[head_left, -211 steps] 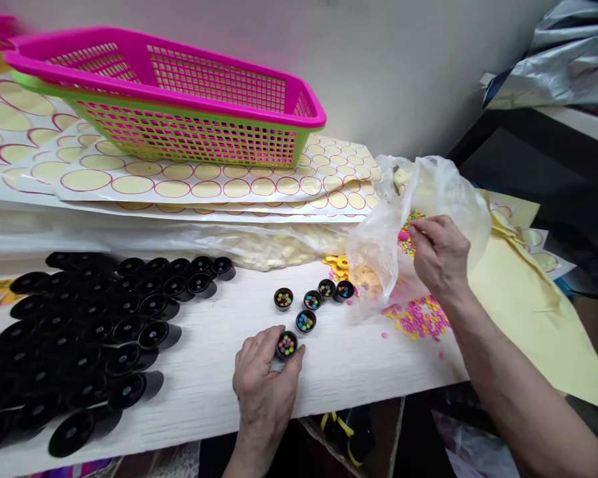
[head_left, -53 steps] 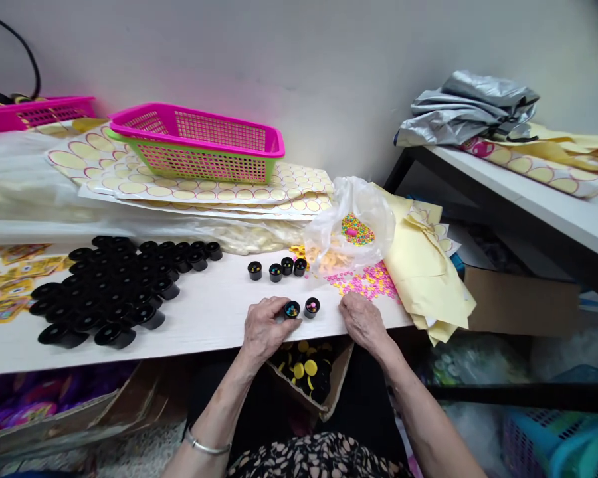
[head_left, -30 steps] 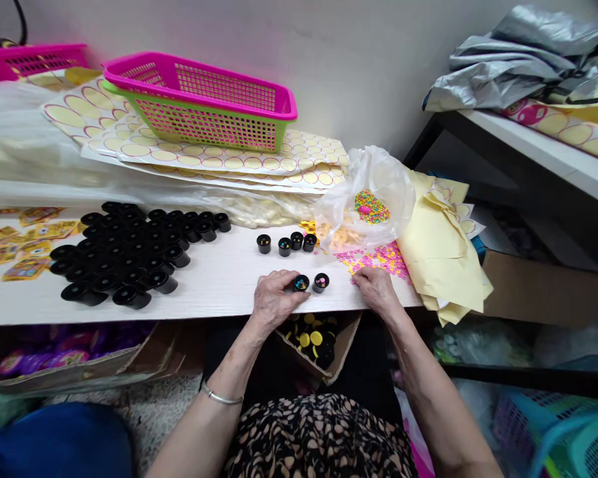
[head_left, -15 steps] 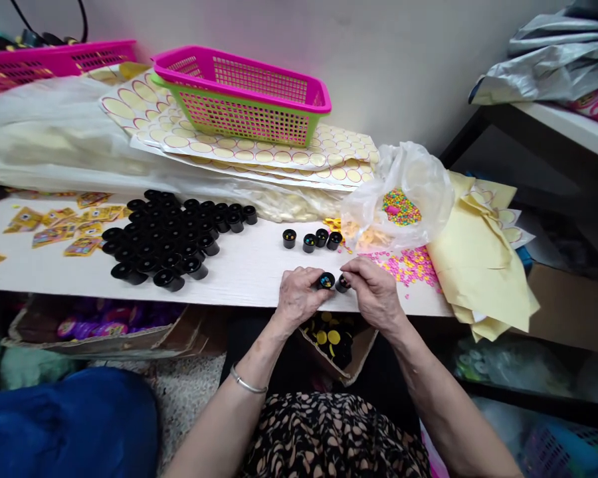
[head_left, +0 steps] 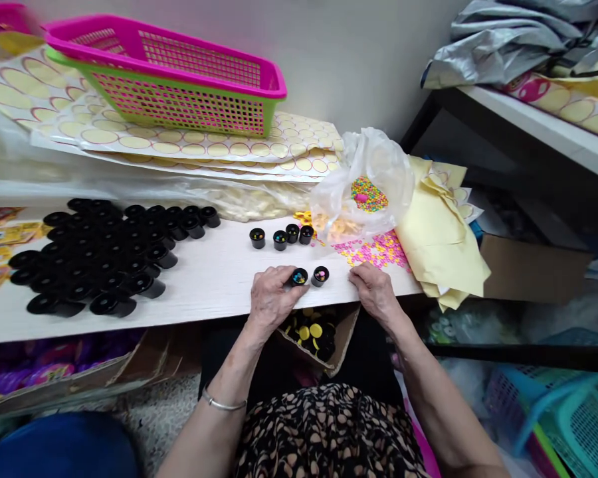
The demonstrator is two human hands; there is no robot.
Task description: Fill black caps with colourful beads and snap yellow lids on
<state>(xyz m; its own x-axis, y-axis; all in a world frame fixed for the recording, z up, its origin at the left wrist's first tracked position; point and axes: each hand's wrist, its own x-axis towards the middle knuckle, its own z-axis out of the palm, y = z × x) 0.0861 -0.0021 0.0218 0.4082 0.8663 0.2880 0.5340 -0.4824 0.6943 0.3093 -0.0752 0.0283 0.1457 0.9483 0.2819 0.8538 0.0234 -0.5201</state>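
My left hand [head_left: 272, 295] is closed around a small black cup [head_left: 299, 279] at the table's front edge; blue bits show inside it. Just right of that cup stands another black cup [head_left: 320, 277], untouched, with pink and pale bits in it. My right hand [head_left: 375, 287] rests on the white tabletop further right, its fingers curled together; whatever may be between the fingertips is hidden. Close beyond it lie scattered pink and yellow pieces [head_left: 379, 250]. Several filled black cups, among them one standing apart [head_left: 257, 238], are behind my left hand.
Many black cups [head_left: 104, 252] crowd the table's left. At the back, a pink-and-green basket [head_left: 179, 99] sits on sticker sheets [head_left: 204, 151]. A clear bag [head_left: 393, 156] shows colourful beads [head_left: 369, 194]. Yellow paper [head_left: 438, 232] overhangs the right end. A carton [head_left: 346, 335] with yellow and black caps is below.
My right hand has moved right, away from the second black cup, which now stands free. My left hand still holds its cup. The view has shifted to the right.
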